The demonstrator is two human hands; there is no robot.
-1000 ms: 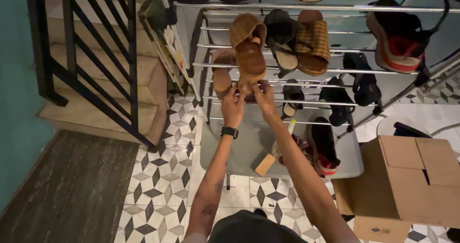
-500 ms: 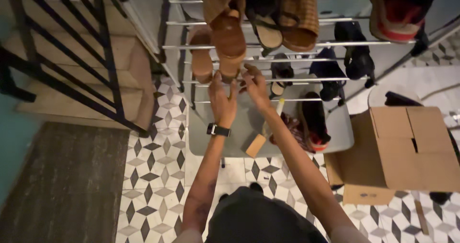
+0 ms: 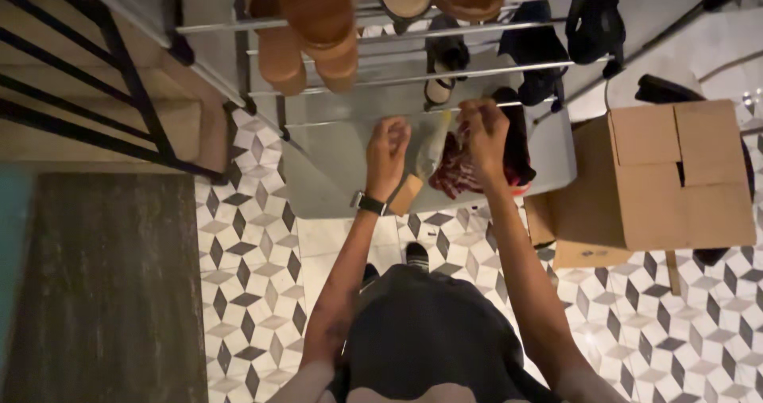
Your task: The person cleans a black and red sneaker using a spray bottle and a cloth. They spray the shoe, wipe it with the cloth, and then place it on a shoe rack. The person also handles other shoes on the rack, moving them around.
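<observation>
While both hands hover low by shoe rack (image 3: 413, 77): left hand (image 3: 387, 150) curled, seemingly empty; right hand (image 3: 482, 133) pinching dark-red shoe (image 3: 455, 171), likely. Next: lift shoe clear.

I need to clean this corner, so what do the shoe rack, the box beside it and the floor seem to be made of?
Shoe rack: likely metal, thin shiny rails that catch light. Box: plain brown cardboard, matte, with folded flaps. Floor: apparently ceramic tile in a grey, black and white cube pattern with slight sheen. Mat: looks like dark woven fibre.
</observation>
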